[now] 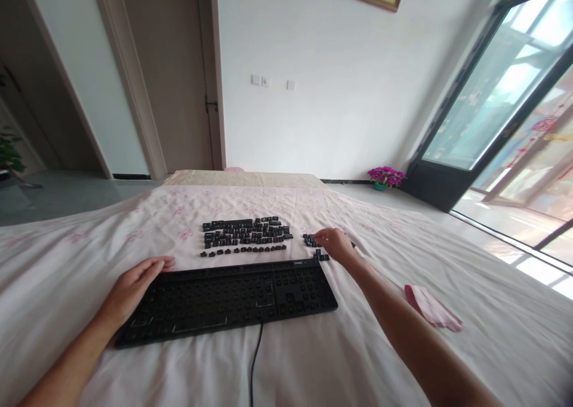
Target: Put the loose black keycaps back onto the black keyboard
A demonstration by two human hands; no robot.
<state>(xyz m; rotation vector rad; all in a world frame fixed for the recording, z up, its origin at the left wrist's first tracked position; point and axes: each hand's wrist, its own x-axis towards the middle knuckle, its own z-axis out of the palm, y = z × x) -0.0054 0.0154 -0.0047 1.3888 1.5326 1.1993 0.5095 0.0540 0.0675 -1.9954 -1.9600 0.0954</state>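
Lying toward the sheet's (331,359) far edge, keycaps (254,238) are grouped, perhaps for access; left hand (136,280) uncurled, right hand's (336,244) grip indiscernible.

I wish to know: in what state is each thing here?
Keycaps: loose, many in rows
Keyboard: apparently stripped of keycaps
Cable: attached to keyboard
Pink cloth: lying loose
Bedsheet: spread, wrinkled
Brown door: apparently shut
Potted flowers: upright
Left hand: fingers extended
Right hand: at keycaps
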